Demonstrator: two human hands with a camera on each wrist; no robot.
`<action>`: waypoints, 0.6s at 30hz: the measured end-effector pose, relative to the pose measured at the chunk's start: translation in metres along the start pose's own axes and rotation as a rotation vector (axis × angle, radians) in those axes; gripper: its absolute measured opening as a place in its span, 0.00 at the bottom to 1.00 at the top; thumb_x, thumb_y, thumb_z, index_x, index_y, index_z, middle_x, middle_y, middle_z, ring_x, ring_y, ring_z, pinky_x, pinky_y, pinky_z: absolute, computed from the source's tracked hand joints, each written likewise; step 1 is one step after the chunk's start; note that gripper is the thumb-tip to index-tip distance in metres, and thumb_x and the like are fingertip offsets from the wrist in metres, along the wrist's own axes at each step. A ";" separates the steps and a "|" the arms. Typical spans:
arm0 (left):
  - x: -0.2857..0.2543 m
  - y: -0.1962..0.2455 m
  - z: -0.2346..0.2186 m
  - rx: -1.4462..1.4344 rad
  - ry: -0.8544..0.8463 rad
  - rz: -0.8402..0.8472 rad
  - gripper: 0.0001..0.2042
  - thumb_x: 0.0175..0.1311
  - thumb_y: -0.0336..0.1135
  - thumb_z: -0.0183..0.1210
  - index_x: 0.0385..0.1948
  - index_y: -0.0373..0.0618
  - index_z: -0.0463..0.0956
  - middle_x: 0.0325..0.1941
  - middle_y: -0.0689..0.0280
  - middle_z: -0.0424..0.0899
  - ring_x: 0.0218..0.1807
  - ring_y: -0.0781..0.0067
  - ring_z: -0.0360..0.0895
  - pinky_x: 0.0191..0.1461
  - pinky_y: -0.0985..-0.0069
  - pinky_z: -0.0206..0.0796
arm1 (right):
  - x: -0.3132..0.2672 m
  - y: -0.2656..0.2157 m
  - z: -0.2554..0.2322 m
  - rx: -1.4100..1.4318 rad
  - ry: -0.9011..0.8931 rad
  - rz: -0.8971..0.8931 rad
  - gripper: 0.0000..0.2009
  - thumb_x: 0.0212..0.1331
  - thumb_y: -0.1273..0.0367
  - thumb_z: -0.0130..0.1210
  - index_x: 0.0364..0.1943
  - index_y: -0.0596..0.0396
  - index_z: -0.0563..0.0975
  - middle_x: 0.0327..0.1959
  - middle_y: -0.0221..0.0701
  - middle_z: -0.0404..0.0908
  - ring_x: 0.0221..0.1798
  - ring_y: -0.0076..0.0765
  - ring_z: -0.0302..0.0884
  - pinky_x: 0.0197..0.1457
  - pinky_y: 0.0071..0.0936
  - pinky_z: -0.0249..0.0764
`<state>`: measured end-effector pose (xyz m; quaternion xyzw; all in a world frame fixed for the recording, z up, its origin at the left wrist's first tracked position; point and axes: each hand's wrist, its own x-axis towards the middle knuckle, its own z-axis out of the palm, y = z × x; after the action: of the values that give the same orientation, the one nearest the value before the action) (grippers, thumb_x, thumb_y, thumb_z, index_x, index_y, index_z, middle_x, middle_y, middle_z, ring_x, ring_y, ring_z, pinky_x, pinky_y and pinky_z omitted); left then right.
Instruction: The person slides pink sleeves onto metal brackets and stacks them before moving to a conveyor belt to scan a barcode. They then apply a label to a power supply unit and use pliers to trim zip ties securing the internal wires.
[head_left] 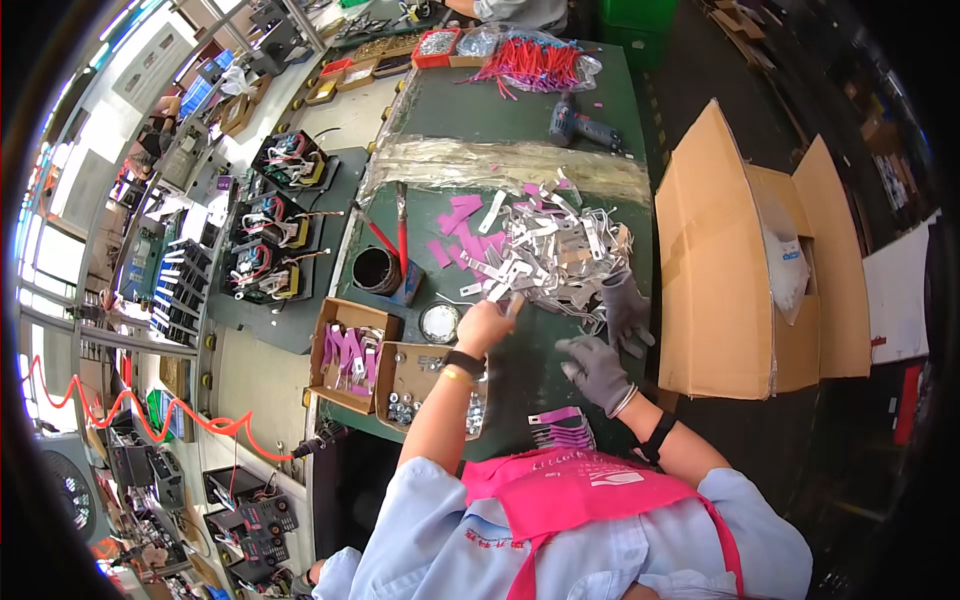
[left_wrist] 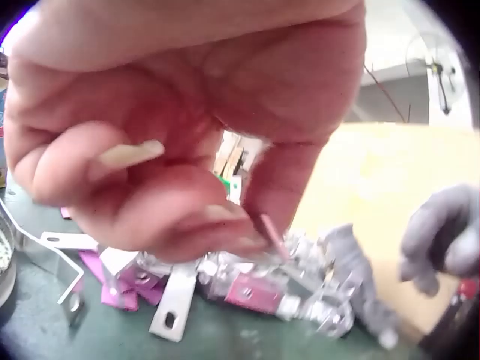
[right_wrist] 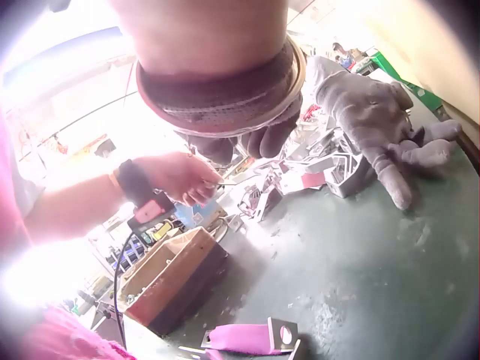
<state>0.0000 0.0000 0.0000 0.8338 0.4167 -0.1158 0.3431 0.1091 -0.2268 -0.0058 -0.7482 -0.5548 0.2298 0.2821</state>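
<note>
My bare left hand (head_left: 485, 327) is at the near-left edge of a heap of bent metal brackets (head_left: 565, 250), many with purple covering. Between its thumb and fingers it pinches a thin bracket (left_wrist: 276, 237), seen nearly edge-on with a pinkish side. My right hand (head_left: 597, 372), in a grey glove, hovers over the green table right of the left hand, fingers loosely bent, no part visible in them. A loose grey glove (head_left: 625, 308) lies just beyond it, against the heap. Several purple-covered brackets (head_left: 560, 428) sit in a row by the apron.
Left of my forearm are a box of purple-covered brackets (head_left: 350, 350), a box of nuts (head_left: 410, 375), a round tin (head_left: 440, 322) and a dark cup (head_left: 376, 270). A large cardboard carton (head_left: 710, 260) stands at the right. A power drill (head_left: 580, 127) lies farther back.
</note>
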 end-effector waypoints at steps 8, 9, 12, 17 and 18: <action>-0.032 0.002 -0.029 -0.571 -0.786 0.183 0.14 0.55 0.45 0.61 0.24 0.42 0.80 0.21 0.73 0.77 0.24 0.85 0.71 0.27 0.87 0.59 | 0.039 -0.019 0.001 -0.287 0.231 -0.261 0.16 0.49 0.64 0.56 0.46 0.43 0.76 0.41 0.30 0.76 0.45 0.37 0.72 0.49 0.36 0.67; -0.031 0.003 -0.037 -0.583 -0.683 0.168 0.14 0.55 0.45 0.60 0.24 0.42 0.80 0.21 0.73 0.77 0.24 0.85 0.70 0.27 0.86 0.60 | 0.038 -0.013 0.005 -0.265 0.160 -0.262 0.13 0.50 0.64 0.56 0.43 0.43 0.77 0.38 0.29 0.77 0.44 0.36 0.72 0.48 0.36 0.67; 0.008 -0.006 -0.055 -0.617 -0.235 0.100 0.13 0.54 0.43 0.60 0.25 0.41 0.79 0.21 0.68 0.79 0.27 0.78 0.75 0.31 0.81 0.65 | 0.033 -0.003 0.010 -0.137 0.228 -0.059 0.08 0.56 0.63 0.52 0.37 0.47 0.78 0.26 0.30 0.79 0.33 0.38 0.77 0.35 0.37 0.70; 0.127 -0.038 -0.029 -0.085 0.590 -0.046 0.18 0.47 0.47 0.63 0.28 0.39 0.80 0.28 0.54 0.82 0.36 0.61 0.81 0.42 0.66 0.71 | 0.013 -0.005 0.007 0.476 0.134 0.408 0.10 0.61 0.62 0.49 0.36 0.53 0.77 0.24 0.37 0.80 0.27 0.43 0.79 0.25 0.34 0.70; 0.140 -0.035 -0.027 0.011 0.488 -0.162 0.19 0.47 0.49 0.65 0.34 0.43 0.80 0.39 0.53 0.81 0.41 0.53 0.79 0.45 0.62 0.72 | 0.012 -0.012 0.002 0.486 0.162 0.363 0.10 0.61 0.63 0.49 0.35 0.54 0.77 0.24 0.37 0.79 0.27 0.43 0.79 0.26 0.33 0.70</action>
<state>0.0583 0.1190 -0.0633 0.8028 0.5520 0.0593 0.2174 0.1028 -0.2122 0.0010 -0.7616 -0.3165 0.3421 0.4504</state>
